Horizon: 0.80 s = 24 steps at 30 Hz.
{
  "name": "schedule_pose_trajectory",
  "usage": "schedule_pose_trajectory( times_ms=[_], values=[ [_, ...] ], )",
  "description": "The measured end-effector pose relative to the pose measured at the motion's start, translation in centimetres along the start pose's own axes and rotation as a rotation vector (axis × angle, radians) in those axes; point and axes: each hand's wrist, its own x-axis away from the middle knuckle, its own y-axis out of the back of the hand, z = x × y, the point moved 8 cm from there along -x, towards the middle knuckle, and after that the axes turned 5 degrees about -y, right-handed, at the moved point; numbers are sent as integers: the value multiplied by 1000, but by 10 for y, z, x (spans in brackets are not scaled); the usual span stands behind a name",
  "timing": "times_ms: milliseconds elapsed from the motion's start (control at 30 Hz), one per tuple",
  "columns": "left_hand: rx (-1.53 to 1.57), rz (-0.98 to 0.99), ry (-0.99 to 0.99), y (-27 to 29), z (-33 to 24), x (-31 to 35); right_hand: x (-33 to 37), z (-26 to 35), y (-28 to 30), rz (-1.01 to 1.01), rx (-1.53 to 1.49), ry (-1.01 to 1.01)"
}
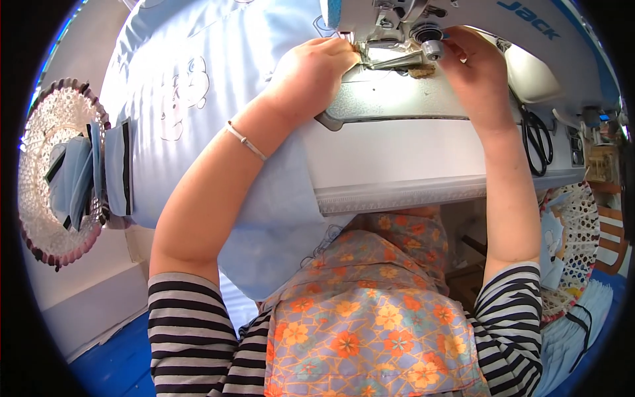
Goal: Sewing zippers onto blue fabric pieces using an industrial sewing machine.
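Pale blue cloth [198,79] spreads over the counter [397,155] and spills off its near edge into my lap, one sheet under one sewing machine [463,26]. My left hand [317,66] has its grip pinched together at the needle foot; my right hand [473,69] pinches a small round knob [432,49]. One pair of scissors [537,142] lies right, two lace baskets [56,172] flank me, leaving little free room.

Your sleeves [188,331] are striped black and white, and your apron [370,317] is orange with orange and yellow flowers on a grey-blue lattice. The cloth [178,73] under your left hand [317,66] is pale blue with a faint cartoon print. The sewing machine [463,40] is white with blue trim. The scissors [537,142] are black. The basket [46,132] at your left is white lattice with a dark rim.
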Motion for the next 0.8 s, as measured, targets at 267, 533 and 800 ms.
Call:
schedule_pose_trajectory(
  times_ms=[267, 533, 800],
  values=[
    [112, -74, -65, 10, -6, 6, 19, 11, -8, 161, 128, -187],
    [31, 33, 47, 12, -21, 19, 205, 87, -51, 412, -119, 277],
    [112, -220, 243, 104, -167, 150, 233, 5, -109, 541, 264, -257]
  ],
)
